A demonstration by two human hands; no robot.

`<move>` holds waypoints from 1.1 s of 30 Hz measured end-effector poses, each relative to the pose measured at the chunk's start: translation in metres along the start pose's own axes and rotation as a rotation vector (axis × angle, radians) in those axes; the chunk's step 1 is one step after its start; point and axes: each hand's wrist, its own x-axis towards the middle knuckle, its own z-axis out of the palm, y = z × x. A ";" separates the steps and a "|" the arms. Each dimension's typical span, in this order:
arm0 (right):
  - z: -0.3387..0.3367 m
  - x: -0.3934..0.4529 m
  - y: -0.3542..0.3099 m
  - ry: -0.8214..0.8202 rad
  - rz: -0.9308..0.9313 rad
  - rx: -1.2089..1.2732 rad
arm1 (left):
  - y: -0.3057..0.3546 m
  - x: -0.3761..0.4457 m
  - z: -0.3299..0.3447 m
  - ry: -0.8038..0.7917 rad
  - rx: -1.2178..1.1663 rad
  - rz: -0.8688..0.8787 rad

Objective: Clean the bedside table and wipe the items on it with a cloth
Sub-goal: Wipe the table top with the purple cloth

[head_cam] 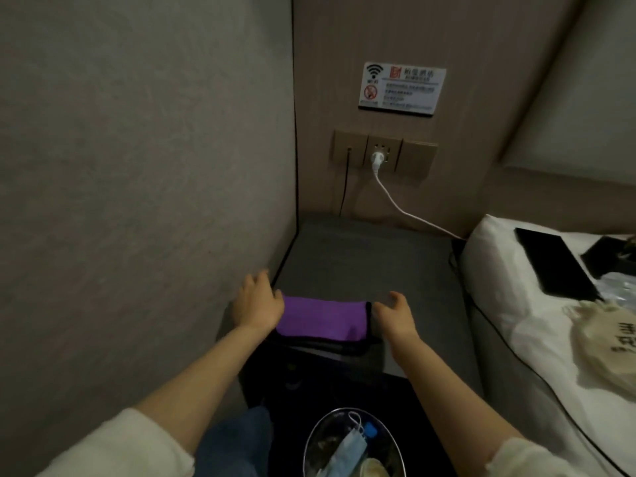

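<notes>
Cloth: purple, lying folded at the bedside table front edge.
Left hand: touching the cloth's left end, fingers relaxed.
Right hand: hovering beside its right end, fingers loosely spread.

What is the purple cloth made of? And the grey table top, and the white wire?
The purple cloth looks like soft microfibre fabric: matte, folded, with a dark stitched edge. The table top seems a hard grey laminate or painted board: flat, dull, with only a faint sheen. The white wire is probably plastic-coated: smooth, bending in a loose curve.
</notes>
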 end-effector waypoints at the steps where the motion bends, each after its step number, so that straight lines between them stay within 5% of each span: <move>1: 0.001 0.003 0.004 0.000 -0.082 -0.187 | -0.001 -0.004 0.008 -0.047 0.120 0.090; 6: 0.028 0.001 0.037 -0.167 -0.498 -0.959 | -0.021 -0.035 0.068 -0.521 0.398 0.288; 10: 0.037 -0.006 0.062 -0.310 -0.450 -1.221 | -0.047 -0.045 0.082 -0.472 0.405 0.343; 16: 0.054 -0.012 0.063 -0.049 -0.670 -1.193 | -0.030 -0.037 0.072 -0.167 0.401 0.388; 23: 0.064 0.016 0.087 -0.078 -0.521 -1.153 | -0.032 -0.019 0.099 -0.310 0.430 0.381; 33: 0.077 0.115 0.031 -0.146 -0.504 -1.165 | 0.009 0.076 0.107 -0.463 0.445 0.277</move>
